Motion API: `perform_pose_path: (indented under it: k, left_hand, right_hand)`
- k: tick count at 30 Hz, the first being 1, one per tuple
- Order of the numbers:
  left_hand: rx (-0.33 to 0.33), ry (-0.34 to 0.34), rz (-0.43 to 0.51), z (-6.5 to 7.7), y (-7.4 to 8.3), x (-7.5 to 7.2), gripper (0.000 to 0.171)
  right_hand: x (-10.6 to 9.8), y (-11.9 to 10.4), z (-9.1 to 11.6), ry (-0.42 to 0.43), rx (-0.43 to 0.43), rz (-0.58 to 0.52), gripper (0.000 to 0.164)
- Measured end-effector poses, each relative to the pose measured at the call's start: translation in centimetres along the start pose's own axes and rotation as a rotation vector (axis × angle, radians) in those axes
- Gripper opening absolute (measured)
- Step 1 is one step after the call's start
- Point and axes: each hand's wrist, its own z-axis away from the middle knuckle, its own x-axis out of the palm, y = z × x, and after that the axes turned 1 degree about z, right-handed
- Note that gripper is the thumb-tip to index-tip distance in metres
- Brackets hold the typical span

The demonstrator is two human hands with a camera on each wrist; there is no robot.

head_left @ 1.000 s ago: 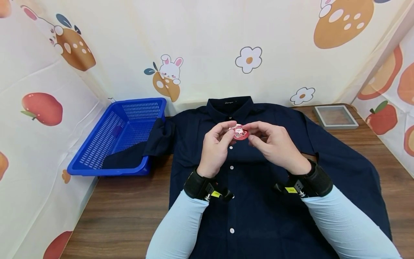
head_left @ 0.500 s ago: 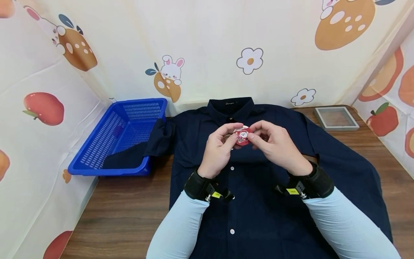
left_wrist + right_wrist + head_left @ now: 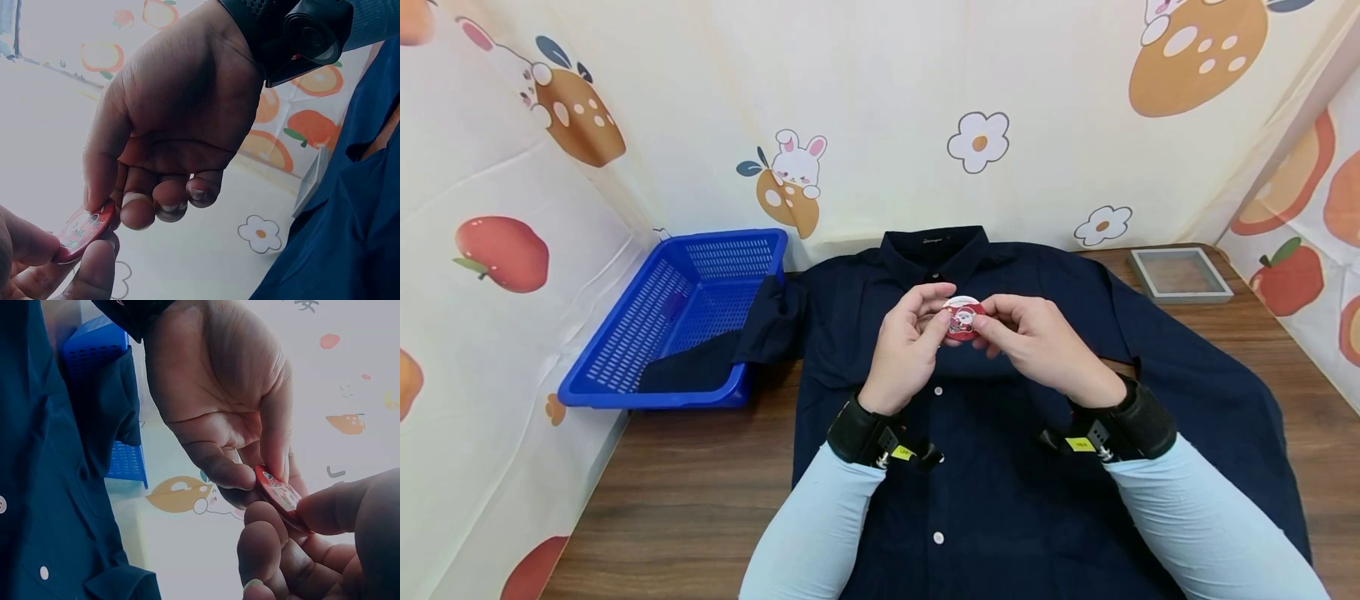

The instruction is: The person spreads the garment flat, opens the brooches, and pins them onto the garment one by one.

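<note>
A round red badge with a white-bearded Santa figure (image 3: 963, 320) is held up over the upper chest of a navy button-up shirt (image 3: 880, 450). My left hand (image 3: 908, 346) pinches its left edge between thumb and fingers. On the opposite edge, my right hand (image 3: 1037, 340) grips it with thumb and index finger. In the left wrist view the badge (image 3: 86, 232) is seen tilted, with the right hand's palm facing the camera. The right wrist view shows the badge (image 3: 278, 495) between both hands' fingertips. The badge's back is hidden.
A blue plastic basket (image 3: 568, 396) stands at the left, with one shirt sleeve (image 3: 696, 362) lying over its rim into it. A grey-framed clear box (image 3: 1180, 273) sits at the back right of the wooden table (image 3: 700, 500). A printed curtain (image 3: 880, 83) hangs behind.
The badge has turned in the fingers, and its Santa face now points more toward the head camera. Both hands have shifted it slightly right and nearer. The shirt and basket stay put.
</note>
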Motion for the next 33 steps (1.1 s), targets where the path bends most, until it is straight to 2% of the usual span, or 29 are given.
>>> perform_pose_path:
  k: [10,15,22,28,33]
  left_hand:
    - [-0.022,0.022,0.006,0.0,-0.1,0.1,0.028]
    - [-0.044,0.019,0.015,0.1,-0.1,0.0,0.028]
    - [-0.036,0.054,0.015,-0.5,-3.1,-0.2,0.028]
    - [-0.055,0.046,0.000,-0.4,-2.3,-0.2,0.030]
    - [-0.057,0.040,-0.027,0.0,-0.4,0.0,0.028]
  right_hand:
    - [0.0,-0.1,0.1,-0.008,-0.025,-0.018,0.014]
    - [0.1,0.0,0.1,0.002,-0.012,-0.017,0.015]
    - [-0.2,0.2,0.0,0.029,0.016,0.005,0.021]
    - [-0.6,0.1,0.0,0.080,0.020,0.014,0.022]
    - [-0.8,0.0,0.0,0.161,-0.009,-0.098,0.021]
